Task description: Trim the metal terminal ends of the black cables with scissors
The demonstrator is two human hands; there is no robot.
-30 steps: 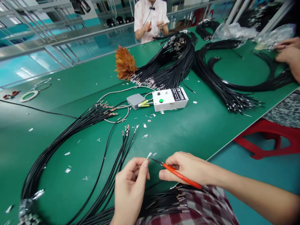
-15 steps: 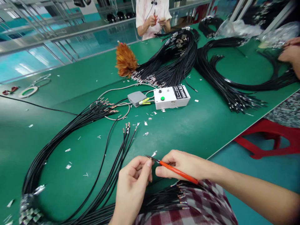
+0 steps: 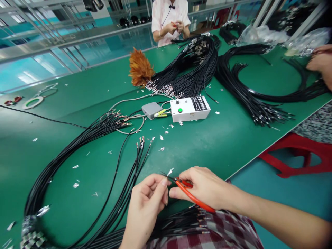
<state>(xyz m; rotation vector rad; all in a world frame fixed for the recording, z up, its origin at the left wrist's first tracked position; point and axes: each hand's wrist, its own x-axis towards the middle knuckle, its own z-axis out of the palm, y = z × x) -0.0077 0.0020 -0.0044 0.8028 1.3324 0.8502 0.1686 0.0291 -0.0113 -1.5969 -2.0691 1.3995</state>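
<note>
My right hand [image 3: 199, 183] is wrapped round red-handled pliers [image 3: 198, 200], whose dark, thin jaws point left to the fingertips of my left hand [image 3: 150, 193]. Those fingers are pinched together on what looks like the end of a black cable; most of it is hidden by the hand. Below both hands a bundle of black cables [image 3: 178, 221] with bare ends lies over a checked cloth. Several loose cables [image 3: 124, 186] with copper ends lie left of my left hand, joined to a larger curved bundle [image 3: 52, 166].
A white box [image 3: 190, 112] with a green button stands mid-table beside a grey box [image 3: 152, 110]. Behind are an orange feather duster [image 3: 140, 67] and big cable bundles [image 3: 186, 65]. One person [image 3: 170, 20] is across the table; another person's hand [image 3: 321, 62] is at right. Foil scraps lie about.
The pliers have turned in my right hand, so both red handles now show, spread apart. My left hand has hardly moved. The person across the table has lowered the hands slightly.
</note>
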